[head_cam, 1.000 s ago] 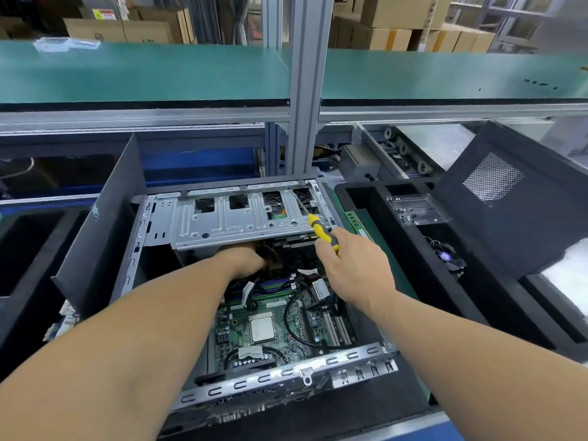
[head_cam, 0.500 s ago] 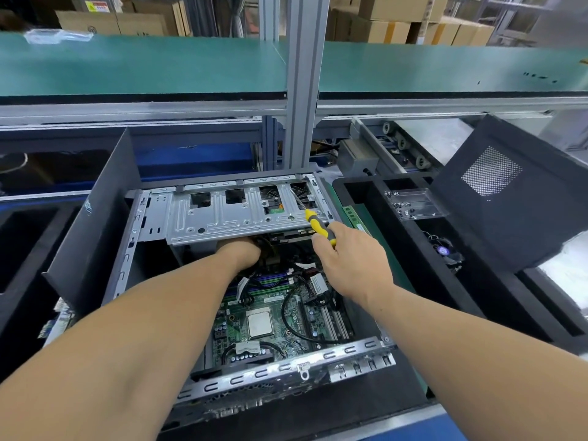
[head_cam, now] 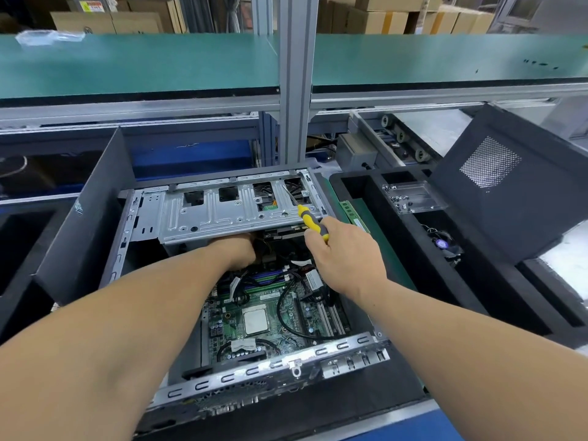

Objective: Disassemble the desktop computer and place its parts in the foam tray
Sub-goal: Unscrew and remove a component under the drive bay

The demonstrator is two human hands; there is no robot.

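We look down from a head-worn camera at an open desktop computer case point(head_cam: 127, 237) lying on a workbench, and we place everything else relative to it.

Across the far half of the case runs a silver metal drive cage point(head_cam: 222, 214). In the near half the green motherboard point(head_cam: 270, 313) lies exposed, its square processor point(head_cam: 256, 319) near the middle and black cables looping over it.

The two hands are apart. The left hand point(head_cam: 237, 251) reaches under the near edge of the drive cage; its fingers are hidden there, so we cannot tell whether it grips anything. The right hand point(head_cam: 345, 254) hovers above the far right part of the case, curled round a yellow-and-grey screwdriver point(head_cam: 310, 221). The screwdriver's shaft points away from us and to the left, its tip at the right end of the drive cage.

To the right of the case sits the black foam tray point(head_cam: 410, 262). In it we see a green memory stick point(head_cam: 351, 213) in the slot nearest the case, a clear plastic box point(head_cam: 410, 197) holding small screws farther right, and a small fan point(head_cam: 444, 245) in a compartment beyond that. A dark case panel point(head_cam: 509, 198) with a mesh vent leans over the tray's right side.

A dark panel point(head_cam: 86, 224) stands upright against the left side of the case. Beyond the case a green shelf point(head_cam: 136, 63) spans the view.
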